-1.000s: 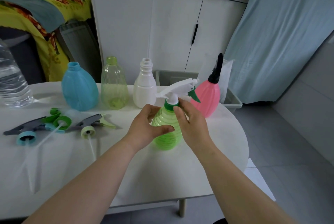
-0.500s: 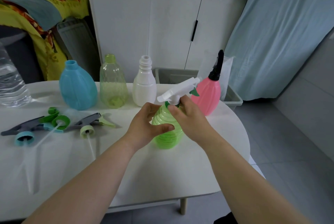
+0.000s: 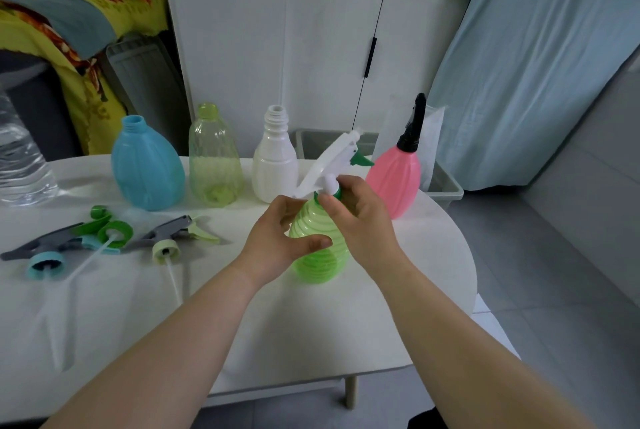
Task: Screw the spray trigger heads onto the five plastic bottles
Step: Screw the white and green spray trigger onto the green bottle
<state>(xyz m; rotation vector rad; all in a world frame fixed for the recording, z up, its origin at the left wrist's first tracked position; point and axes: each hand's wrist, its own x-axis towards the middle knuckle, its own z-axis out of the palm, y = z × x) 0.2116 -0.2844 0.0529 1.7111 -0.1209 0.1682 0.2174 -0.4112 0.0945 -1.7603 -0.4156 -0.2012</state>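
txt: none legible | labels/brands/nos.: none on bottles or trigger heads

Left hand [image 3: 277, 241] wraps the green bottle [image 3: 317, 257] round its belly, thumb across the front, and the right hand [image 3: 360, 217] pinches the collar of the white trigger head [image 3: 332, 162] on its neck. Just behind and right of the green bottle stands the pink bottle [image 3: 394, 183] with a black top. Behind and left of it, the white bottle [image 3: 275, 169], yellow bottle [image 3: 214, 165] and blue bottle [image 3: 147, 169] stand open-necked, with loose trigger heads [image 3: 162, 235] lying further left.

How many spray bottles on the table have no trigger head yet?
3, in a row at the back: blue bottle left, yellow-green bottle middle, white bottle right. None seems hidden.
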